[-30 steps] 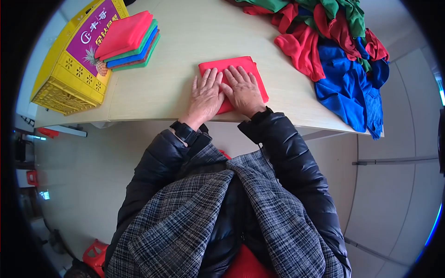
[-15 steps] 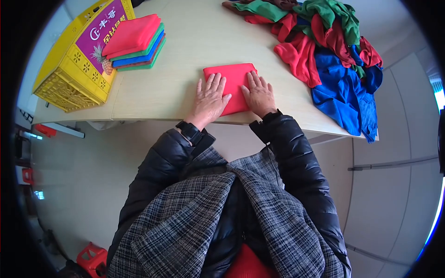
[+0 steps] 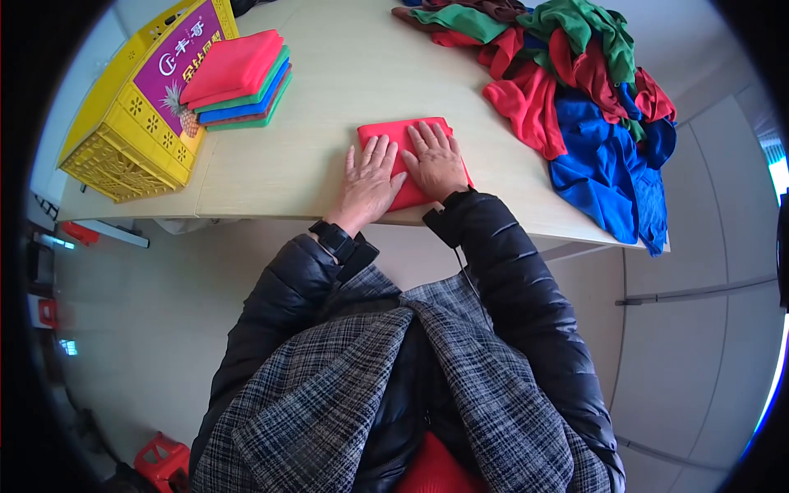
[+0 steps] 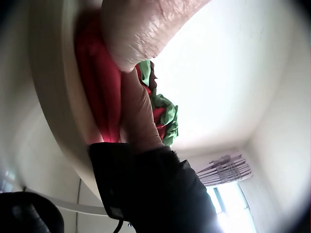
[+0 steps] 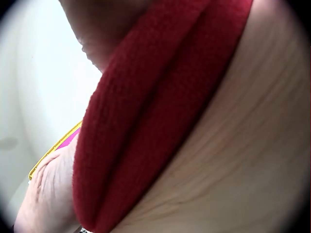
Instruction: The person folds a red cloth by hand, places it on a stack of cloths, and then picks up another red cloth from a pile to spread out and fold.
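Both flat hands (image 3: pixel 403 168) on folded red cloth (image 3: pixel 394 131), between cloth stack (image 3: pixel 238 78) and loose pile (image 3: pixel 583 82).

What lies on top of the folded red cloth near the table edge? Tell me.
Both hands lie flat on the folded red cloth: the left hand on its left part, the right hand on its right. The cloth's middle under them is covered.

Left hand (image 3: pixel 368 177) flat, fingers spread, right hand (image 3: pixel 436 160) flat beside it, thumbs touching
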Demonstrator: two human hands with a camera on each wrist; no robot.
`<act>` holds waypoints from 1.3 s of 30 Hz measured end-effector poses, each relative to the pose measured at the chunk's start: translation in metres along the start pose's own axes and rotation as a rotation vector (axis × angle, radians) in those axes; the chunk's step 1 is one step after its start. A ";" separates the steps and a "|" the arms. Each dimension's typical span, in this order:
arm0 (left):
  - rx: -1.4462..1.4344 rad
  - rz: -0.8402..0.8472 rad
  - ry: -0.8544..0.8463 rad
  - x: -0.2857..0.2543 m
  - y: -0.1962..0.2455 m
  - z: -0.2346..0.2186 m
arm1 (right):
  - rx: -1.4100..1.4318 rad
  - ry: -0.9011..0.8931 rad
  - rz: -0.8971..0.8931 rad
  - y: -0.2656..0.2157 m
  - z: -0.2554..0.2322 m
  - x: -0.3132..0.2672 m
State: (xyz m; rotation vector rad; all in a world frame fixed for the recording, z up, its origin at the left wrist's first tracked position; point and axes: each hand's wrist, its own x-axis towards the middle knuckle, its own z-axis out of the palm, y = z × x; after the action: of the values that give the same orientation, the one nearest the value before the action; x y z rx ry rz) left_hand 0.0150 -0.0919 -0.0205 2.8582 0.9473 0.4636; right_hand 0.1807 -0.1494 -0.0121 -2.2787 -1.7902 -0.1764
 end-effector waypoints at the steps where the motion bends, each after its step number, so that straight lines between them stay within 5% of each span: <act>1: -0.008 0.007 0.022 0.001 0.000 0.001 | -0.008 0.007 0.014 0.001 0.000 0.000; 17: -0.078 0.003 -0.008 0.039 -0.027 -0.002 | -0.041 0.023 0.003 0.003 -0.006 -0.025; 39: 0.054 0.162 0.030 -0.002 0.000 0.004 | -0.017 0.055 0.020 0.011 -0.002 -0.030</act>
State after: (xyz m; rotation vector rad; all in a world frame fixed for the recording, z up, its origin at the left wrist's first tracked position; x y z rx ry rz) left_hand 0.0143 -0.0931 -0.0249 2.9992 0.7464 0.5038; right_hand 0.1840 -0.1804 -0.0184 -2.2797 -1.7448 -0.2499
